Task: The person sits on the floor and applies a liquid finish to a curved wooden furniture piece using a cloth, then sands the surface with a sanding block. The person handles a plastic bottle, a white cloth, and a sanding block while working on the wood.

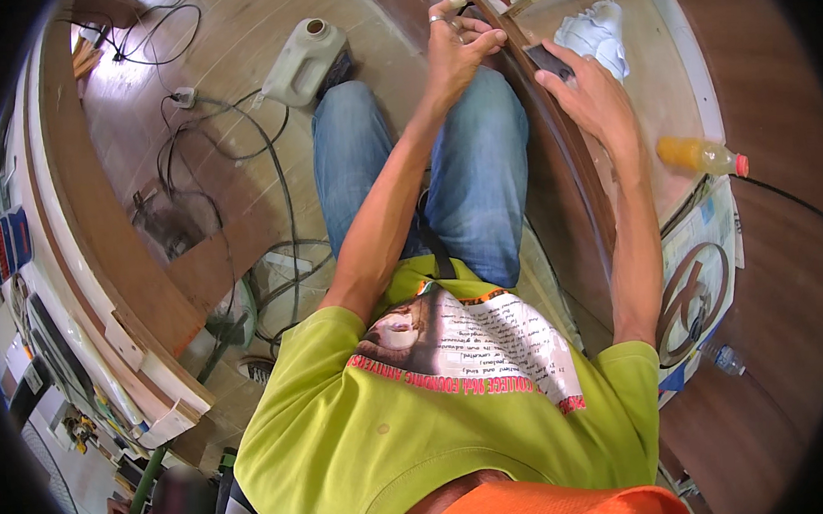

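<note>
My left hand [459,52], with a ring on one finger, is at the top of the view beside a long brown wooden edge [554,128]. Its fingers are bent in, and a small dark thing [468,10] shows by the fingertips, too hidden to name. On the other side of that edge, my right hand [594,94] grips a flat dark grey piece, apparently folded sandpaper [547,62], between thumb and fingers. The sandpaper lies against the wood. A crumpled white cloth [595,35] lies just beyond my right hand.
A whitish jug [304,62] stands on the floor by my knees, with black cables [281,171] looping left of it. To the right are an orange drink bottle [702,156] and a brown ring-shaped part [695,303] on paper. A curved wooden counter [104,245] runs down the left.
</note>
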A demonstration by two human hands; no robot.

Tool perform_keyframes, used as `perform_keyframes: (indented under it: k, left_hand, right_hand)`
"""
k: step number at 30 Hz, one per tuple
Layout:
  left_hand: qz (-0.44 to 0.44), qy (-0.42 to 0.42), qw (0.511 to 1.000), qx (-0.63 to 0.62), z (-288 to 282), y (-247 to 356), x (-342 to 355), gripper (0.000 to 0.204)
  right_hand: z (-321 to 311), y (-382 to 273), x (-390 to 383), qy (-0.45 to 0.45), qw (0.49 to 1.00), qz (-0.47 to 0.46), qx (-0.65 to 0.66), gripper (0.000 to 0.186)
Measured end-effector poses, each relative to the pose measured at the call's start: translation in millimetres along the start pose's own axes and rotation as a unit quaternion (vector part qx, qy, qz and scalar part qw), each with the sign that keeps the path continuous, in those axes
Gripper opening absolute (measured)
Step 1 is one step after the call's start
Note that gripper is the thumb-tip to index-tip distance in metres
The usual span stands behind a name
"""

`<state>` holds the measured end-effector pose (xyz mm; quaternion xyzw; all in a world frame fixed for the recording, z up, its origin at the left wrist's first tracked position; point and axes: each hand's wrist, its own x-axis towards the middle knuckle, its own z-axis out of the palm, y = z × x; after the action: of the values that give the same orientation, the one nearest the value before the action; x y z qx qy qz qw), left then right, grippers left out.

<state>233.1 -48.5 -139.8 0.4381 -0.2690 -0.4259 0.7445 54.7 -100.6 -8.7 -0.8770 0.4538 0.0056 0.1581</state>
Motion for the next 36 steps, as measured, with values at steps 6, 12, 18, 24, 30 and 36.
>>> perform_keyframes:
  k: [6,12,18,24,30,36]
  left_hand:
    - [-0.01,-0.009,1.0,0.016,-0.2,1.6,0.3,0.08]
    - [-0.004,0.002,1.0,0.0,-1.0,-4.7,2.1,0.081]
    - [-0.008,-0.001,1.0,0.013,-0.2,-1.1,0.8,0.08]
    - [-0.01,0.004,1.0,0.012,0.5,3.2,-2.0,0.08]
    - [-0.005,-0.004,1.0,0.011,1.3,2.6,-1.9,0.078]
    - [-0.01,0.001,1.0,0.022,1.0,3.9,-1.2,0.077]
  right_hand:
    - [1.1,1.8,-7.4,0.005,1.0,0.012,0.0,0.055]
    - [-1.3,1.5,-17.5,-0.005,1.0,0.023,0.002,0.056]
    - [-7.3,2.4,-7.7,-0.027,0.999,0.009,-0.016,0.055]
    - [-9.3,-5.8,-5.7,-0.04,0.999,0.026,-0.007,0.055]
    - [-3.8,9.0,-12.2,-0.006,1.0,-0.003,-0.005,0.055]
    - [-6.3,1.4,-6.8,-0.019,1.0,-0.001,0.0,0.055]
